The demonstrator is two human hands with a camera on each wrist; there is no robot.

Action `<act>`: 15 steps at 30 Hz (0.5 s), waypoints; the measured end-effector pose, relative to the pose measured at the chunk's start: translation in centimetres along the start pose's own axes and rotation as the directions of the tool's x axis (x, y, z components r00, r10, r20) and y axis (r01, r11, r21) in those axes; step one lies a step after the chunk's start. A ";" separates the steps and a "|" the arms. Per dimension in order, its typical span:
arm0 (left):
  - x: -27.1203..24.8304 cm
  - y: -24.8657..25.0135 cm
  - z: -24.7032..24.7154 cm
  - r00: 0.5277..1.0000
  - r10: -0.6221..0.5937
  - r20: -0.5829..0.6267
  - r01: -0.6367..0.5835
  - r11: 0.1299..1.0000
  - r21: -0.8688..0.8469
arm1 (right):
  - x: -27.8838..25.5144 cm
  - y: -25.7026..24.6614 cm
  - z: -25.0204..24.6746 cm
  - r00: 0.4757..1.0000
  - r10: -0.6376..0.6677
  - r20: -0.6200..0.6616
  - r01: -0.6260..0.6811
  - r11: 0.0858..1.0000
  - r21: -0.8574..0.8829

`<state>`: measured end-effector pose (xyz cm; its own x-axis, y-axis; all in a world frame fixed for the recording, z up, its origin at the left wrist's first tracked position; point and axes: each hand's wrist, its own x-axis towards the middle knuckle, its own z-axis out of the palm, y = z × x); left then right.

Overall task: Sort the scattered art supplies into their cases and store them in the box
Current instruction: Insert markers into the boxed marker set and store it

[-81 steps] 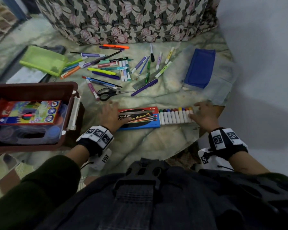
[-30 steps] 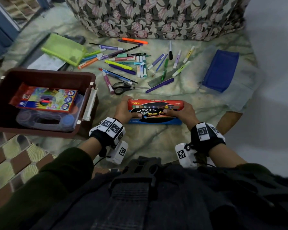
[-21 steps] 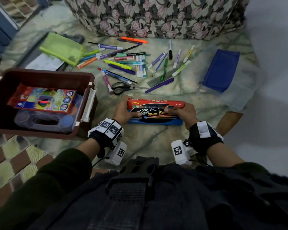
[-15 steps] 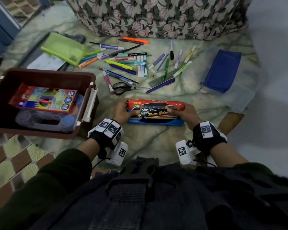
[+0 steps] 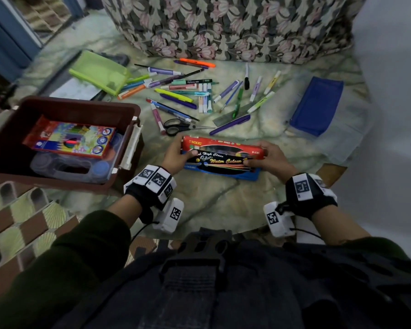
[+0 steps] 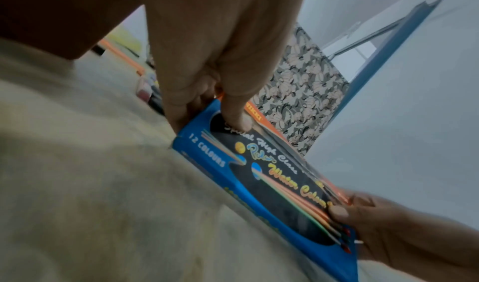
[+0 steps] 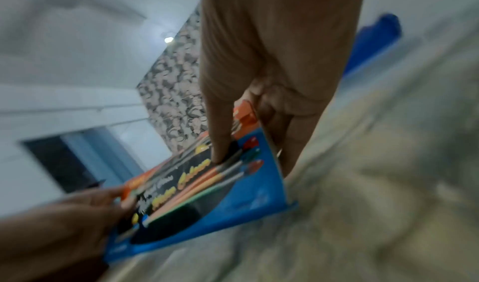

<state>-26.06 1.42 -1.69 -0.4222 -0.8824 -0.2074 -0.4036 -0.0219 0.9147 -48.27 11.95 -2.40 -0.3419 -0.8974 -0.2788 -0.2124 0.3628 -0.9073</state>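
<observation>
The flat red-and-blue cardboard watercolour box (image 5: 221, 157), printed "NIKKI", "Special High Class", "Water Colours" and "12 COLOURS", is pinched at its ends by the left hand (image 5: 176, 157) and the right hand (image 5: 269, 160), thumbs on its face. Its near blue edge rests on the marbled green bench (image 5: 211, 200), the red edge tilted up more than half a second ago. The open brown plastic storage box (image 5: 133, 110) stands just left, with bare bench between them.

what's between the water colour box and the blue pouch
Only bare marbled tabletop separates the water colour box from the blue pouch, as the head view shows.
</observation>
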 end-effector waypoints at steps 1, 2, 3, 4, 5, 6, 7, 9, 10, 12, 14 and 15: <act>-0.3 0.5 -0.2 0.999 0.033 0.000 -0.033 0.999 -0.006 | -0.2 -0.6 -0.5 0.998 -0.042 0.056 0.045 0.998 -0.051; -0.6 1.0 -0.3 0.998 0.062 0.002 -0.062 0.998 -0.018 | -0.4 -1.3 -1.0 0.990 -0.090 0.104 0.100 0.991 -0.092; -0.9 1.5 -0.5 0.996 0.090 -0.001 -0.090 0.995 -0.034 | -0.6 -2.1 -1.4 0.980 -0.141 0.141 0.159 0.980 -0.123; -1.2 2.1 -0.8 0.993 0.120 -0.008 -0.120 0.991 -0.053 | -0.7 -2.9 -1.7 0.969 -0.185 0.166 0.212 0.964 -0.162; -1.6 2.7 -1.0 0.989 0.150 -0.015 -0.151 0.986 -0.072 | -0.8 -3.5 -1.9 0.960 -0.215 0.181 0.253 0.943 -0.218; -2.0 3.4 -1.3 0.983 0.182 -0.016 -0.182 0.979 -0.087 | -0.9 -4.2 -2.1 0.955 -0.229 0.187 0.276 0.917 -0.287; -2.4 4.0 -1.5 0.977 0.212 -0.015 -0.213 0.973 -0.085 | -1.0 -4.7 -2.1 0.952 -0.235 0.194 0.291 0.891 -0.348; -3.2 5.1 -2.0 0.962 0.269 -0.055 -0.269 0.963 0.001 | -1.4 -5.7 -1.9 0.937 -0.259 0.233 0.336 0.849 -0.408; -3.5 5.4 -2.3 0.951 0.294 -0.094 -0.287 0.954 0.083 | -1.6 -6.1 -1.6 0.927 -0.275 0.255 0.361 0.840 -0.405; -4.1 5.8 -3.2 0.926 0.336 -0.173 -0.280 0.918 0.282 | -2.0 -6.6 -0.8 0.917 -0.298 0.263 0.383 0.844 -0.377; -4.8 5.9 -4.5 0.901 0.378 -0.213 -0.225 0.827 0.515 | -2.1 -6.8 -0.1 0.928 -0.282 0.244 0.349 0.888 -0.301; -5.3 5.7 -5.3 0.899 0.374 -0.227 -0.164 0.768 0.619 | -2.2 -7.0 0.3 0.933 -0.262 0.247 0.317 0.923 -0.219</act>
<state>-21.80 3.50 6.47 -0.3466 -0.9083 0.2343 -0.7431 0.4183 0.5222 -45.77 11.29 4.45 -0.0370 -0.9943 -0.1003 -0.5046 0.1052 -0.8569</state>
